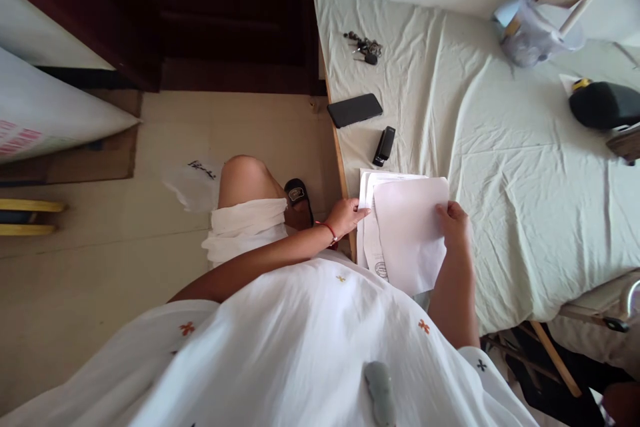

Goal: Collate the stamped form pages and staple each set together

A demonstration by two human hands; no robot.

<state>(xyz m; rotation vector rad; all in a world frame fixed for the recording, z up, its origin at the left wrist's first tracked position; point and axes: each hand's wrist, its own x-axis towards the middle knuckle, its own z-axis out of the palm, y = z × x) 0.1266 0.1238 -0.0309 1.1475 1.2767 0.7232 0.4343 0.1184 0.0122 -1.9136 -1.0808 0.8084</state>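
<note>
White cloth shirt (pixel 280 340) nearest; left hand (pixel 346 217), right hand (pixel 454 223) pinch white rectangular paper sheets (pixel 410 233); likely light, floppy; grip edges.

1. The papers (pixel 413 233) are over the near left part of the worktop (pixel 505 233), one sheet overlapping the others.
2. The stapler (pixel 384 146) lies on the worktop, just beyond the papers.
3. The phone (pixel 355 110) lies beyond the stapler, reaching the left edge.
4. The keys (pixel 370 53) lie farther back, behind the phone.
5. A plastic bag (pixel 530 37) is at the back, well right of the keys.
6. Left of the worktop is the floor (pixel 170 140).
</note>
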